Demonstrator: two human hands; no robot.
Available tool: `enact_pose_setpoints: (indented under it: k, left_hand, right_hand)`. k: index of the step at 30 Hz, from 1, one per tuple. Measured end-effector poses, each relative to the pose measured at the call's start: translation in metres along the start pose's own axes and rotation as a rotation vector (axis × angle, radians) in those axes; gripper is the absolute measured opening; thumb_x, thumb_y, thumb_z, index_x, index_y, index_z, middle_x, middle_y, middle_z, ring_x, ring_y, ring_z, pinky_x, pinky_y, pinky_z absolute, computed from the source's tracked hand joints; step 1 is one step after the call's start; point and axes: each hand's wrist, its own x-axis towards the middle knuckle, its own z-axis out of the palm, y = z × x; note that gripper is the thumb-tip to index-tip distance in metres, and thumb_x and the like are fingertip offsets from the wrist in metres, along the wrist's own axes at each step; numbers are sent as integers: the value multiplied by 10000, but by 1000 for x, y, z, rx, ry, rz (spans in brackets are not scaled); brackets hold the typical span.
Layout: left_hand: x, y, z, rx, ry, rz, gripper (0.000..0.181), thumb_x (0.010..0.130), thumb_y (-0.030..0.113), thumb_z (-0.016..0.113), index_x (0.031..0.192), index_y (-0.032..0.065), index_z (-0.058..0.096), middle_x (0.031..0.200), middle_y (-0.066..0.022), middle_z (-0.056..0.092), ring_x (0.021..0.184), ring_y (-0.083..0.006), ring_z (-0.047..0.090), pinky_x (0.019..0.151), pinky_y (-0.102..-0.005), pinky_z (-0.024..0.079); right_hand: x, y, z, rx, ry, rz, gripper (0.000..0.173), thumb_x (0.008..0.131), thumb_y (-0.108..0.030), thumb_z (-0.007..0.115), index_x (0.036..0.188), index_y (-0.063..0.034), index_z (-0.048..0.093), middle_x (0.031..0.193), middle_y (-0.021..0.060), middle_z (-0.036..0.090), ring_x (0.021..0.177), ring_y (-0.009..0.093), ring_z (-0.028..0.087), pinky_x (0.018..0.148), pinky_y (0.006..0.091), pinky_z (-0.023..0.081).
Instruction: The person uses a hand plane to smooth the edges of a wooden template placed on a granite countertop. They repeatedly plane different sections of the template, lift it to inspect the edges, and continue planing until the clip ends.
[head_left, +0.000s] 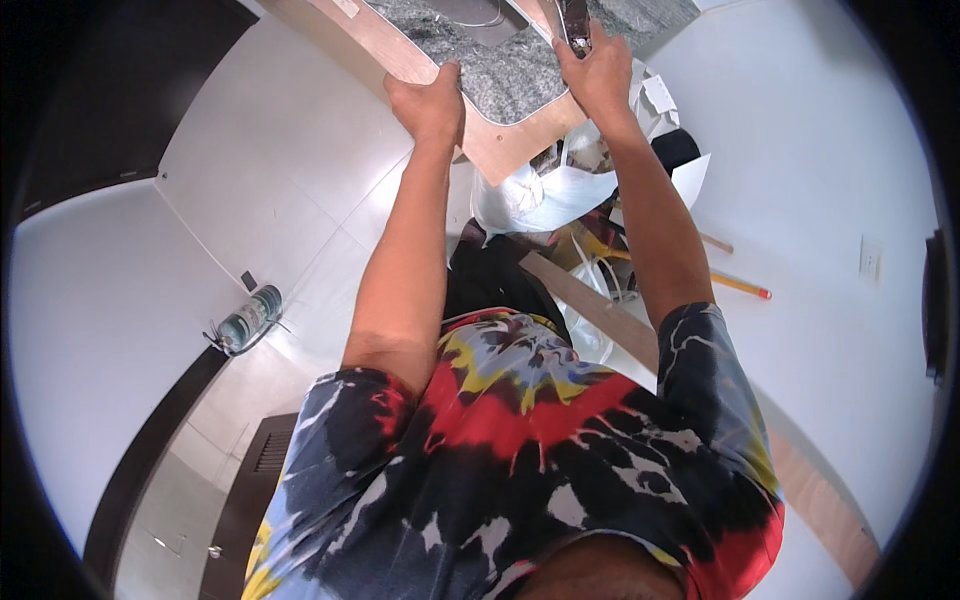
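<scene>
A light wooden panel with a rounded, pale-edged cut-out lies at the top of the view, and a grey mottled stone-like surface shows inside the cut-out. My left hand grips the panel's left part, thumb at the inner edge. At its right part my right hand holds the panel too, thumb near the rim of the cut-out. A dark object lies against the fingers of my right hand; its kind is unclear. The fingers of both hands are partly hidden.
White plastic bags with mixed contents hang or stand under the panel. Below them are a wooden board and a yellow-orange stick. A green cylinder, likely a fire extinguisher, is at left. A white wall rises at right.
</scene>
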Motion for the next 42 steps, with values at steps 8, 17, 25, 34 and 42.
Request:
enact_pose_setpoints:
  k: [8,17,25,34,42]
  left_hand:
    - [-5,3,4,41,3,-52,862,758,269,876,1331,-198,433,1295,-373,589,1227,-464,602,1092,-457,449]
    - [1,-2,0,-48,-94,-31,849,808,238,837,1342,-193,337,1333,-413,506,1290,-475,532,1135,-456,391]
    - [-5,-2,-2,-98,-62,-17,820,804,207,835,1325,-203,354,1307,-409,515,1255,-481,547,1117,-470,405]
    - [-3,-3,1,-108,-50,-35,824,793,214,833,1348,-186,373,1283,-395,554,1230,-500,570,1082,-486,447]
    - [5,-10,2,-66,-76,14,891,820,242,835,1381,-184,290,1317,-410,520,1250,-502,555,1113,-489,414]
  right_hand:
    - [-90,-52,-20,-101,159,122,585,804,-340,826,1212,42,653,863,255,623,853,430,611,755,525,479]
    - [-98,-60,-12,-65,148,213,675,802,-309,814,1317,61,584,864,234,589,865,435,594,797,527,466]
    - [-6,-11,1,-143,68,200,604,806,-367,810,1197,62,644,962,313,646,971,464,624,878,530,489]
    - [-99,-97,-17,-160,119,315,619,819,-351,829,1263,35,636,876,262,611,854,447,616,741,540,478]
    - [-120,-101,-22,-92,139,237,656,823,-311,816,1313,60,588,932,272,605,887,446,590,787,531,462]
